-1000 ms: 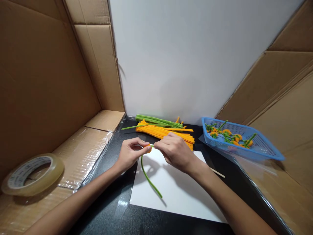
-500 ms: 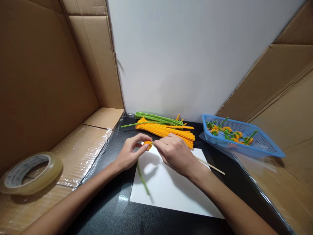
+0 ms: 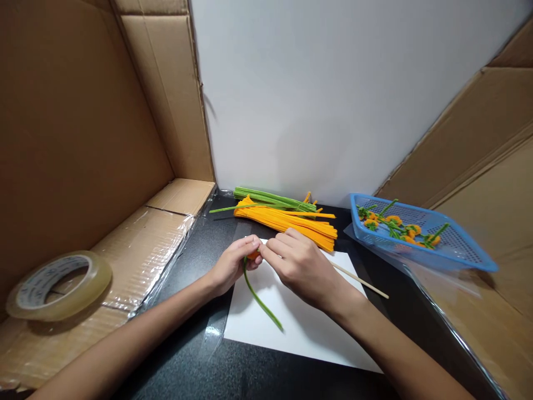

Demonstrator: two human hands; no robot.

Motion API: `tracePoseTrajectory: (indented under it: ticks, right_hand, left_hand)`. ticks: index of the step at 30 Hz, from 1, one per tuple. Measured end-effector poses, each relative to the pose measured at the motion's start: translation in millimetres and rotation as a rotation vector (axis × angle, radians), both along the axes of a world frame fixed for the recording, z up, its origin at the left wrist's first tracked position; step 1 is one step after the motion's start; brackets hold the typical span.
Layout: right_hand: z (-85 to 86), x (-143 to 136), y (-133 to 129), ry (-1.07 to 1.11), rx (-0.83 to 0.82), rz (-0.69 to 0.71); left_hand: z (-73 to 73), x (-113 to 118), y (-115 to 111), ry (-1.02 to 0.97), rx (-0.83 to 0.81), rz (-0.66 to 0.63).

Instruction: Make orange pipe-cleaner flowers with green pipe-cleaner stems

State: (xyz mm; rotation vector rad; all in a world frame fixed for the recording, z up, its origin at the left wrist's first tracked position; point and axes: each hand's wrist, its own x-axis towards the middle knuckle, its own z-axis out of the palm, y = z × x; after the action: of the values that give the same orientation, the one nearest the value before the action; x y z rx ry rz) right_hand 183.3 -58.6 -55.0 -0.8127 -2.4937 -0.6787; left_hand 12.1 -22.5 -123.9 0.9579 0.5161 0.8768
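Observation:
My left hand (image 3: 234,264) is closed around a small orange piece (image 3: 253,255), mostly hidden by the fingers. A green fuzzy stem (image 3: 263,305) hangs from it in a curve over the white paper (image 3: 291,328). Fingertips of my right hand (image 3: 297,264) are pinched together right beside the orange piece; what they grip is too small to make out. Behind the hands lie a bundle of orange fuzzy sticks (image 3: 287,223) and a bundle of green ones (image 3: 272,196).
A blue basket (image 3: 466,255) at the right holds several orange pieces with green stems (image 3: 393,221). A thin wooden stick (image 3: 366,283) lies partly under my right hand. A tape roll (image 3: 100,278) rests on cardboard at the left, and a white wall (image 3: 325,83) stands behind.
The fingers of my left hand have closed further over the orange piece. The green stem's free end has swung to the right. The whole view has shifted slightly.

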Motion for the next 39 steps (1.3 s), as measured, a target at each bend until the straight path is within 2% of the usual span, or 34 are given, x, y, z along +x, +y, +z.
tracePoseTrajectory:
  ticks: [3, 7, 12, 17, 25, 28, 31, 36, 39]
  right_hand:
    - [0.5, -1.6, -1.0, -0.015, 0.043, 0.000]
    - [1.5, -1.8, -0.8, -0.038, 0.094, 0.010]
    - [3.9, 2.2, 1.2, -0.066, 0.112, 0.019]
    - [6.1, 5.5, 3.0, -0.056, 0.114, 0.041]
    - [4.0, 7.1, 5.0, -0.015, 0.043, -0.013]
    - [0.7, 6.2, 5.0, 0.037, -0.019, -0.043]
    - [-2.0, 4.6, 3.6, 0.062, -0.043, -0.084]
    - [-3.6, 3.1, 2.3, 0.049, -0.032, -0.089]
    - [-2.2, 3.1, 2.6, 0.018, -0.020, -0.045]
  left_hand:
    - [3.5, 1.8, -2.7, -0.067, -0.076, 0.032]
    - [5.1, -1.3, 1.2, -0.052, -0.046, 0.059]
    - [6.4, -12.4, 14.8, 0.067, 0.030, -0.056]
    - [9.4, -18.7, 19.0, 0.136, 0.042, -0.082]
    - [7.7, -11.6, 12.4, 0.067, 0.105, 0.179]
    - [6.4, -10.3, 11.1, 0.028, 0.102, 0.224]
    - [5.3, -11.0, 10.7, 0.038, 0.144, 0.203]
    - [5.4, -14.4, 12.4, 0.250, 0.354, 0.080]
    - [4.3, -16.2, 15.3, 0.186, 0.234, 0.009]
